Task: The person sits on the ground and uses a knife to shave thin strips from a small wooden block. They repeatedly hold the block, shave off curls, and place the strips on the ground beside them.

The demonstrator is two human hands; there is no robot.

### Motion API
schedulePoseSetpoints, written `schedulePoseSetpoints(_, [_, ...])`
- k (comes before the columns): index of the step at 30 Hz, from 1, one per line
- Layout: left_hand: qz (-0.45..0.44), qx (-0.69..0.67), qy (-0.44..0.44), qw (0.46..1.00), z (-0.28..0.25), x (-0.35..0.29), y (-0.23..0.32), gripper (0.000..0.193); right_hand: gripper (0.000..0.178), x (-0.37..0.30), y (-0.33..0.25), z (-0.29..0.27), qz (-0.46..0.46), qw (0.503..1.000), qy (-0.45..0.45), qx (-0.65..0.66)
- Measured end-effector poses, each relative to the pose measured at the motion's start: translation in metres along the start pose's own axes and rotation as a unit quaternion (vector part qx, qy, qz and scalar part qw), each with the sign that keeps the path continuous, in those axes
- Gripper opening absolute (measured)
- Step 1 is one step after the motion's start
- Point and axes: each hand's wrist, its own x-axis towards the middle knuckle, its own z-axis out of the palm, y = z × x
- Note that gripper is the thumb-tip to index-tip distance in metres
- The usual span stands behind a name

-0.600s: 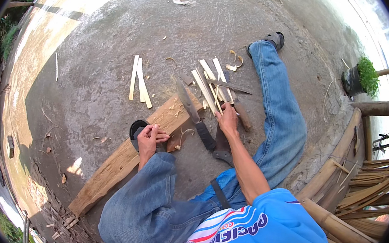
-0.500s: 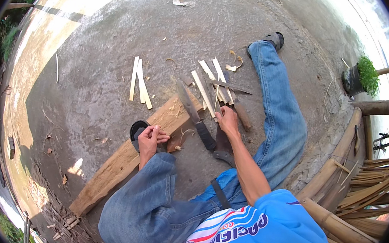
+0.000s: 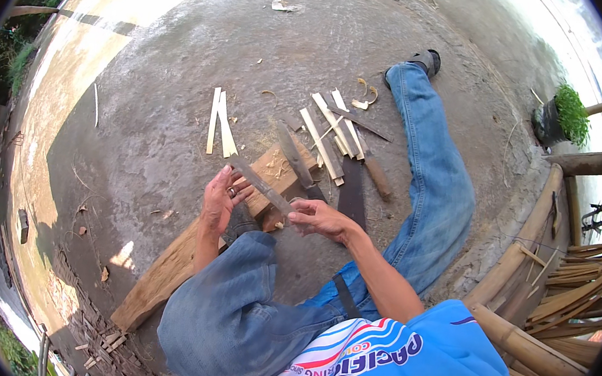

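My right hand (image 3: 316, 218) pinches one end of a flat grey strip (image 3: 265, 187), perhaps metal; its exact kind cannot be told. The strip slants up and left over the wooden beam (image 3: 163, 265). Beside its far end my left hand (image 3: 222, 198) is raised, fingers apart, a ring on one finger. A big knife (image 3: 291, 151) lies across the beam's far end, its dark handle partly behind the strip and right hand. Several pale wooden sticks (image 3: 319, 145) lie beyond the right hand, next to a wide dark blade (image 3: 352, 189) and a brown wooden handle (image 3: 376, 178).
Two pale sticks (image 3: 213, 121) lie apart on the concrete floor at the left. A thin pointed grey blade (image 3: 365, 126) rests across the stick pile. Curled shavings (image 3: 360, 104) lie beyond it. At right are a potted plant (image 3: 569, 116), bamboo poles (image 3: 518, 343) and split strips (image 3: 576, 301).
My right hand has moved left from beside the stick pile, and the grey strip now shows in it. My left hand has risen slightly and its fingers have spread.
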Motion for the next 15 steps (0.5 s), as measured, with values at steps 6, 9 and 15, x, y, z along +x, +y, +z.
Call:
schedulePoseSetpoints(6, [0.067, 0.113, 0.013, 0.991, 0.009, -0.015, 0.036, 0.037, 0.043, 0.011, 0.006, 0.011, -0.028, 0.995, -0.004, -0.1])
schedulePoseSetpoints(9, [0.093, 0.126, 0.014, 0.988, 0.01, -0.023, 0.04, 0.036, 0.042, 0.015, 0.005, 0.011, -0.061, 0.986, 0.019, -0.154])
schedulePoseSetpoints(15, [0.108, 0.131, 0.053, 0.984, 0.0, -0.016, 0.035, 0.033, 0.031, 0.035, -0.013, -0.062, -0.255, 0.807, 0.439, -0.302])
